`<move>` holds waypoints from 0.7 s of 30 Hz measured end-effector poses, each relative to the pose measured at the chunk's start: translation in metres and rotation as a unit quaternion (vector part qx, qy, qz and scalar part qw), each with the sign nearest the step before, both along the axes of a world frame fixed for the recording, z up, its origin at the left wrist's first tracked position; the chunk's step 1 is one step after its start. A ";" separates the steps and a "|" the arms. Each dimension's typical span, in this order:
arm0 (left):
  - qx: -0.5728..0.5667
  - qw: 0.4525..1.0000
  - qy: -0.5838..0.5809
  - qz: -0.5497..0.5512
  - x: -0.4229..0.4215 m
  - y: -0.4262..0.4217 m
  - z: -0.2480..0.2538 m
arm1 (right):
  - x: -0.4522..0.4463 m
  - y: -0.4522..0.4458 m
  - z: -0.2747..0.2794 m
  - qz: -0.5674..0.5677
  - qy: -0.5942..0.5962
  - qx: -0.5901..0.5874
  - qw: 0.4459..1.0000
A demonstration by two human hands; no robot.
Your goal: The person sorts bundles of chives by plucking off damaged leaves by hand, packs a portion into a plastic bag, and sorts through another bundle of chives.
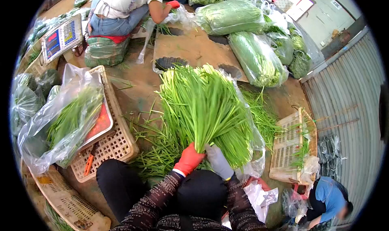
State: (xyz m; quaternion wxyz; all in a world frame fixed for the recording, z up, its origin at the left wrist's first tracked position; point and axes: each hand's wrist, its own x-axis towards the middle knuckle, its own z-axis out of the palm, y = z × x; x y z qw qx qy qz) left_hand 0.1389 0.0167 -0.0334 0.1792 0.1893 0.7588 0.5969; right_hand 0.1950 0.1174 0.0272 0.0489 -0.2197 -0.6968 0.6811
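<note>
Left hand (189, 159): fingers clamped on bunch (206, 109), long axis forward. Right hand (219, 161): at base; cannot tell finger closure.

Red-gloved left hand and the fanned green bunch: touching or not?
Touching. The head view shows the left hand closed around the gathered lower end of the green bunch, with no gap between glove and stalks.
</note>
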 end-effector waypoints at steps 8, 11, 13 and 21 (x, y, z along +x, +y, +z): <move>-0.286 0.905 0.282 -0.140 -0.044 -0.022 0.071 | -0.064 0.001 -0.012 -0.070 0.098 -0.357 0.926; -0.228 0.921 0.171 -0.267 -0.065 -0.046 0.126 | -0.072 0.014 -0.030 -0.110 0.074 -0.458 0.879; -0.207 0.927 0.143 -0.278 -0.080 -0.061 0.153 | -0.074 0.009 -0.004 -0.107 0.088 -0.482 0.865; -0.131 0.975 0.035 -0.175 -0.121 -0.157 0.185 | -0.100 0.004 0.042 -0.171 0.178 -0.373 0.895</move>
